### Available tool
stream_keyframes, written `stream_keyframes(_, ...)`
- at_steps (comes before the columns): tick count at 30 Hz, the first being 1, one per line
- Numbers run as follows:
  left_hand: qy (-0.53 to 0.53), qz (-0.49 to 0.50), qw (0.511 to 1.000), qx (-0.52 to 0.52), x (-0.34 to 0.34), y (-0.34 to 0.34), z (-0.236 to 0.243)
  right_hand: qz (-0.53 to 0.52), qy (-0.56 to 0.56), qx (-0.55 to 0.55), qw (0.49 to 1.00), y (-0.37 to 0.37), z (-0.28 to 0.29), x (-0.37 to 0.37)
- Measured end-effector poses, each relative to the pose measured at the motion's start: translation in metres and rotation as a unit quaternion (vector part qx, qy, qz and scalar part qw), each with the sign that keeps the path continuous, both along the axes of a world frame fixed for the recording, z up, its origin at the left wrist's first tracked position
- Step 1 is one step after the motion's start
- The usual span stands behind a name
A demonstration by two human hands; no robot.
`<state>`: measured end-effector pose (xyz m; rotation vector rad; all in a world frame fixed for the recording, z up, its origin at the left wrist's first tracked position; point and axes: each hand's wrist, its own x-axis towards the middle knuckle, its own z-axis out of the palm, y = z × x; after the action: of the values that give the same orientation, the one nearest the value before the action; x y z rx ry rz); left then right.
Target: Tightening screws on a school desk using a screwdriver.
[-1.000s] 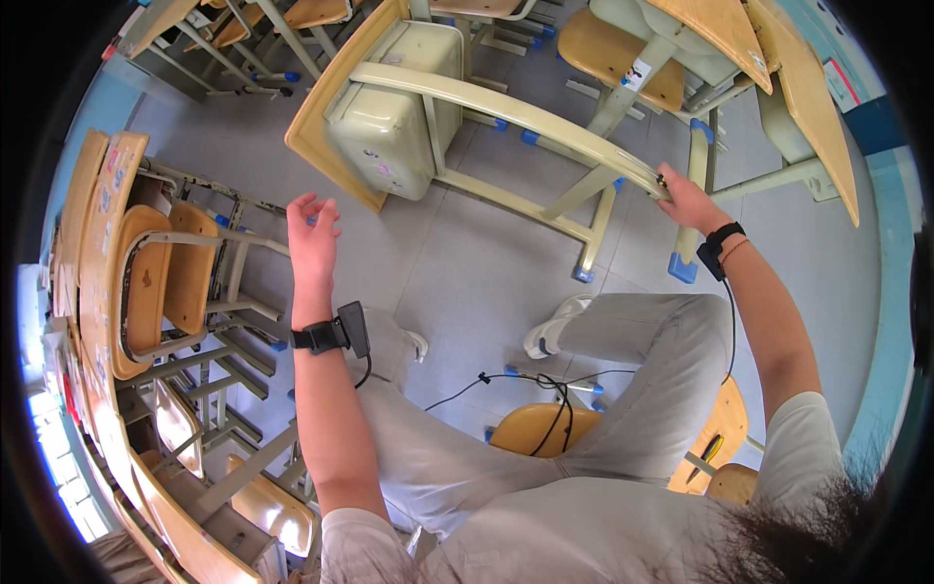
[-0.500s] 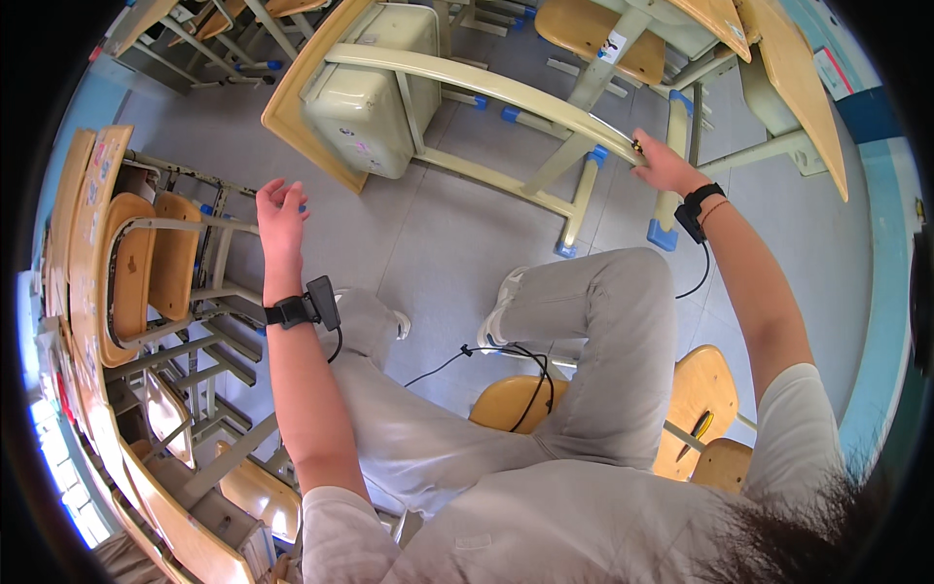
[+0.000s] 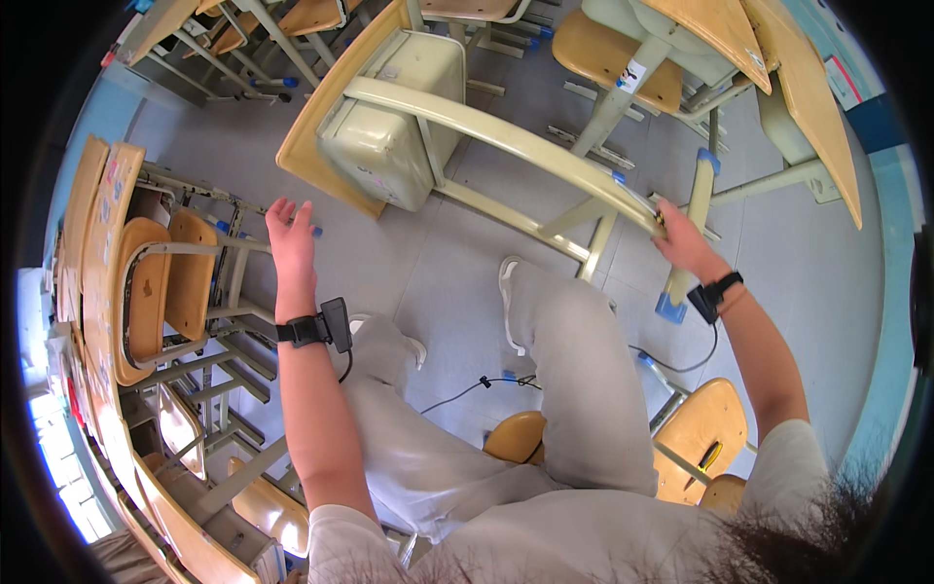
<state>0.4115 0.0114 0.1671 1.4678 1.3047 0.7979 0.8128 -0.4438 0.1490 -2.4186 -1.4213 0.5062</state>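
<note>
A desk lies tipped on its side, its wooden top [image 3: 326, 107] standing on edge and its pale metal drawer box [image 3: 379, 151] facing me. From there a cream metal leg bar [image 3: 516, 146] reaches right. At the bar's far right end, my right hand [image 3: 689, 241] is closed around what looks like a screwdriver; a thin shaft and a bit of black and yellow show by the fingers. Whether that hand also grips the bar is hard to see. My left hand [image 3: 292, 234] hangs in the air left of the desk, fingers loosely apart, holding nothing.
Stacked desks and chairs [image 3: 146, 282] crowd the left side. A wooden chair seat [image 3: 702, 428] at lower right carries a yellow-and-black handled tool [image 3: 712, 456]. Black cables [image 3: 484, 382] run near my legs [image 3: 584, 380]. More desks [image 3: 817, 127] stand at upper right.
The view has shifted, so the desk sits lower and farther right. My right hand stays at the bar's end. My knee has moved left and now hides the blue foot cap below the desk.
</note>
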Motion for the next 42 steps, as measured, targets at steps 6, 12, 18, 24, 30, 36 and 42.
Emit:
stream_keyframes(6, 0.052, -0.085, 0.981, 0.164, 0.011, 0.085, -0.015, -0.031, 0.023, -0.007, 0.999, -0.011, 0.006, -0.032)
stream_keyframes(12, 0.24, -0.119, 0.95, 0.162, 0.01, 0.094, 0.009, -0.052, 0.05, -0.01, 0.997, -0.012, 0.012, -0.027)
stream_keyframes(18, 0.295, -0.163, 0.914, 0.226, -0.003, 0.052, 0.024, -0.061, 0.046, -0.01, 0.997, -0.028, 0.017, -0.011)
stream_keyframes(24, 0.267, -0.197, 0.928, 0.168, -0.025, -0.016, 0.036, -0.093, 0.03, -0.026, 0.995, -0.063, 0.009, 0.012)
stream_keyframes(30, 0.302, -0.258, 0.904, 0.16, -0.05, -0.071, 0.055, -0.102, -0.001, -0.039, 0.994, -0.081, 0.01, 0.028)
stream_keyframes(36, 0.319, -0.336, 0.88, 0.106, -0.054, -0.117, 0.077, -0.114, -0.026, -0.052, 0.992, -0.112, -0.002, 0.059)
stream_keyframes(42, 0.313, -0.383, 0.863, 0.105, -0.065, -0.16, 0.078, -0.047, -0.145, 0.021, 0.988, -0.113, 0.003, 0.048)
